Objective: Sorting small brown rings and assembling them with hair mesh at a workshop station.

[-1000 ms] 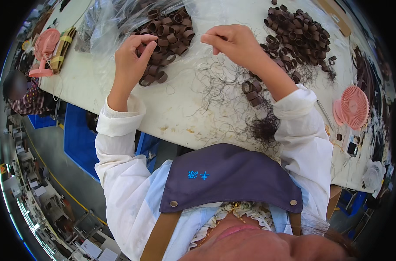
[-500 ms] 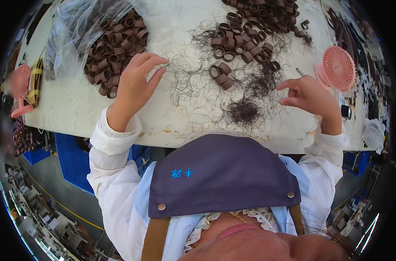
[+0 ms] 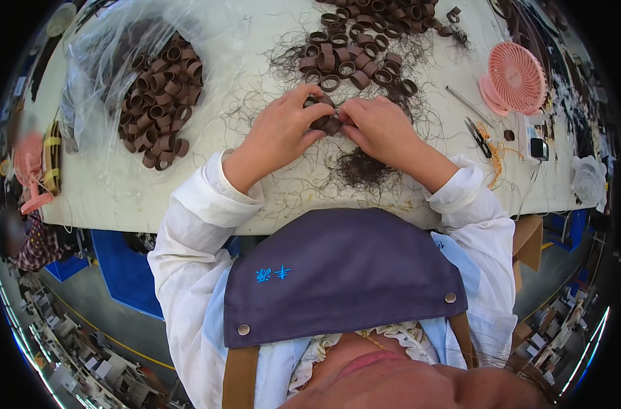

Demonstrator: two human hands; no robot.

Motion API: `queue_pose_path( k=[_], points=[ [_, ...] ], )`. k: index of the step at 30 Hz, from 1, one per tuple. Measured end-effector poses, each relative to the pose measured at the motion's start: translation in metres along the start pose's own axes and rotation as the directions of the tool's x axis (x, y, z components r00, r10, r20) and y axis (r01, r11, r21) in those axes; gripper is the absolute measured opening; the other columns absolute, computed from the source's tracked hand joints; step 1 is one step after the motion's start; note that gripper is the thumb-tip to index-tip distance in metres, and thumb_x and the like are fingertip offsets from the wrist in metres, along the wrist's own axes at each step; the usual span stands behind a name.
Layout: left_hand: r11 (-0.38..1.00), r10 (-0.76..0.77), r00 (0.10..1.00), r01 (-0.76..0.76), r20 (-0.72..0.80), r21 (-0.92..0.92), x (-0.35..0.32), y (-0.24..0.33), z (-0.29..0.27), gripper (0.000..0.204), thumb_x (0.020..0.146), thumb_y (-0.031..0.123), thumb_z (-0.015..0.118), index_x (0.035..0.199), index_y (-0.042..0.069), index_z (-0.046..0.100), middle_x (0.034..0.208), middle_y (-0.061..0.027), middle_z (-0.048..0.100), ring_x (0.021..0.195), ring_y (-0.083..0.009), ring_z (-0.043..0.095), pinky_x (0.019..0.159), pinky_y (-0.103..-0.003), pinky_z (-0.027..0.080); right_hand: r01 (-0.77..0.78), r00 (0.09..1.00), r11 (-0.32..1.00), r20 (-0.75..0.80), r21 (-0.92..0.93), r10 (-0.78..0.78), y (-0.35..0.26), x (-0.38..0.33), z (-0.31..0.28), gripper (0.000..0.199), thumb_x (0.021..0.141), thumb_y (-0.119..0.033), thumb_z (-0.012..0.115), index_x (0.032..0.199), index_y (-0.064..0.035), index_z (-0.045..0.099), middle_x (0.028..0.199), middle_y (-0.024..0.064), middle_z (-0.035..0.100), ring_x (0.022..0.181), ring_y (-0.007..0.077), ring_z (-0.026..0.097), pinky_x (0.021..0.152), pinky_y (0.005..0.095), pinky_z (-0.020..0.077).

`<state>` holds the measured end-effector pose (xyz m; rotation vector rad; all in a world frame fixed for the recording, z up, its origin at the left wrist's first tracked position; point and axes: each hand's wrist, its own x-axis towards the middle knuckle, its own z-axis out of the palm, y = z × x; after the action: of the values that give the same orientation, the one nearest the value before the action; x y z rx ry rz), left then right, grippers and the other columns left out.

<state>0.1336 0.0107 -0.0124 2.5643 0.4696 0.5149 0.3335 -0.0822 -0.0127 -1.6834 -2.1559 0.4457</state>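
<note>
My left hand (image 3: 283,129) curls its fingers and thumb round a small group of brown rings (image 3: 329,125) over the middle of the table. My right hand (image 3: 382,129) meets it from the other side, its thumb and forefinger pinched together against the edge of these rings. What lies between the right fingertips is too small to make out. Beyond the hands spreads a pile of similar brown rings (image 3: 360,80), mixed with loose dark hairs. Close to the right wrist lies a tangled clump of dark hair (image 3: 365,168).
At left, more brown rings (image 3: 157,102) lie by a clear plastic bag (image 3: 92,75). A pink fan (image 3: 516,78), a metal rod (image 3: 468,105), dark-handled snips (image 3: 479,138) and orange thread (image 3: 496,167) are at right. Another pink fan (image 3: 29,163) stands far left.
Both hands have come together over the middle of the table; before, they were apart and held nothing visible. The left now grips rings that lay on the table. The view has shifted slightly.
</note>
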Motion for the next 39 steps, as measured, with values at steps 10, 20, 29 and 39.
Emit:
queue_pose_path(
  k=[10,20,29,39],
  points=[
    [0.945,-0.189,0.981,0.172,-0.036,-0.279,-0.004,-0.003,-0.002,0.033,0.078,-0.01,0.058,0.105,0.008,0.066,0.109,-0.0079,0.059,0.075,-0.0194,0.061,0.066,-0.028,0.049,-0.189,0.982,0.922,0.061,0.338,0.179,0.007,-0.021,-0.037,0.011,0.08,-0.01,0.07,0.084,-0.0029,0.063,0.069,0.0087,0.066,0.065,0.0197,0.065,0.06,0.0294,0.0502],
    [0.581,-0.463,0.877,0.407,0.125,-0.705,-0.019,-0.015,-0.022,0.031,0.082,-0.007,0.055,0.105,0.009,0.068,0.097,-0.0007,0.066,0.077,-0.0062,0.057,0.065,-0.025,0.045,-0.418,0.783,0.862,0.595,0.287,0.181,0.01,-0.043,-0.093,0.013,0.082,-0.012,0.071,0.091,-0.0043,0.067,0.074,0.0052,0.065,0.065,0.0158,0.062,0.058,0.0269,0.047],
    [0.683,-0.365,0.921,0.167,-0.134,-0.711,-0.014,-0.018,-0.037,0.018,0.092,0.007,0.057,0.106,0.009,0.068,0.104,-0.0026,0.066,0.093,-0.0071,0.056,0.082,-0.024,0.042,0.0,1.0,0.999,0.018,-0.038,0.0,-0.005,-0.011,-0.024,0.02,0.082,-0.026,0.067,0.09,-0.0082,0.064,0.08,0.0072,0.065,0.08,0.0254,0.062,0.079,0.0379,0.0416],
    [0.811,-0.405,0.91,0.314,-0.086,-0.493,-0.011,-0.019,-0.026,0.021,0.089,0.003,0.061,0.109,0.006,0.067,0.085,-0.0026,0.069,0.075,-0.0106,0.062,0.067,-0.025,0.048,-0.166,0.978,0.978,-0.106,0.125,0.179,0.003,0.02,-0.029,0.021,0.082,-0.027,0.07,0.081,-0.0076,0.06,0.053,0.004,0.055,0.047,0.0222,0.054,0.047,0.0333,0.0376]
  ],
)
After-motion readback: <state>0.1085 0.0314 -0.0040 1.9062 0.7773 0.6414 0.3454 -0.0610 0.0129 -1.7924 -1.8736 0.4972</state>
